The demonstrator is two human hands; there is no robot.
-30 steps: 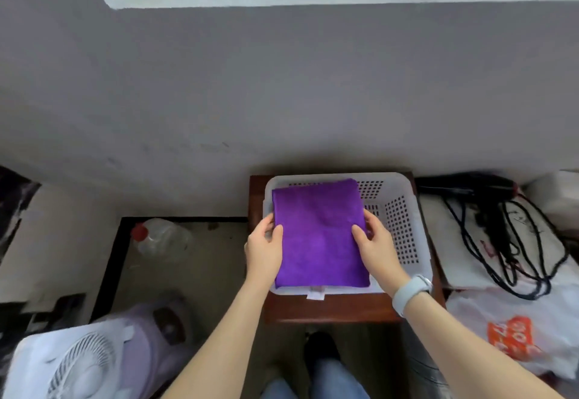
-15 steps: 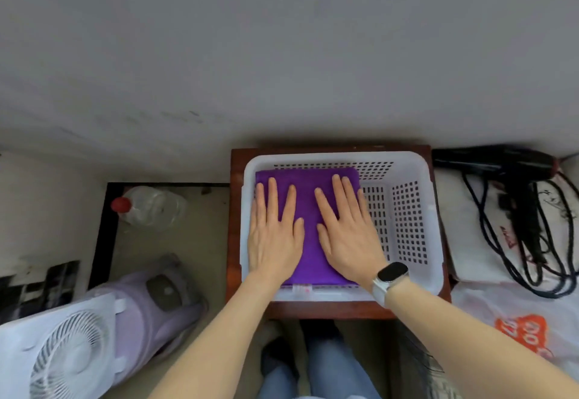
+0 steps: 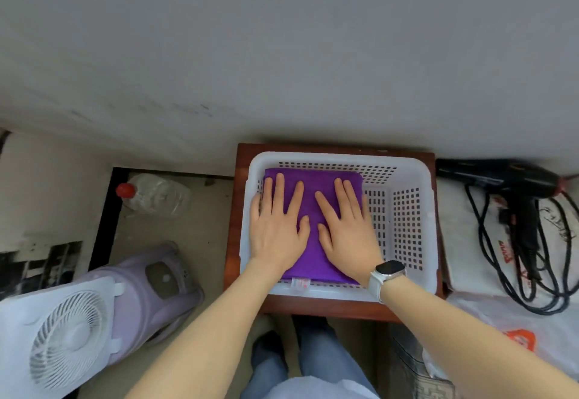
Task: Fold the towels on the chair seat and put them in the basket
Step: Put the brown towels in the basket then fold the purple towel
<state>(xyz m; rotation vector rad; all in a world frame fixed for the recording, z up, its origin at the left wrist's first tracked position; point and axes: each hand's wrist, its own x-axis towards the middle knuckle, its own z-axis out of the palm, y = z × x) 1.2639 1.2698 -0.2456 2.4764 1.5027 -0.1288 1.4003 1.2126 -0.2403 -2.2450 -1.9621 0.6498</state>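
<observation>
The left hand (image 3: 277, 226) lies flat and open, palm down, fingers spread, on the left half of a folded purple towel (image 3: 313, 210). Its little finger sits against the basket's left wall. The right hand (image 3: 346, 226) is flat and open too, palm down on the right half of the towel, with the two thumbs close together near the middle. A white watch (image 3: 387, 275) is strapped around the right wrist, just above the basket's near rim.

The towel lies in the left part of a white plastic basket (image 3: 407, 226) with perforated walls; the right part of the basket floor is bare. A small white tag (image 3: 300, 283) shows at the towel's near edge, though whether it belongs to the towel or the basket is hard to tell. The basket rests on a reddish-brown wooden seat (image 3: 233, 226) set against a grey wall (image 3: 282, 54).

To the left, on the floor, lie a clear plastic bottle (image 3: 156, 195) with a red cap, a lilac appliance (image 3: 150, 298) and a white fan (image 3: 67, 342). To the right, a black hair dryer (image 3: 513, 184) with its looped cord (image 3: 488, 257) rests on white bags (image 3: 463, 242). Blue trouser legs (image 3: 319, 354) show below the seat.
</observation>
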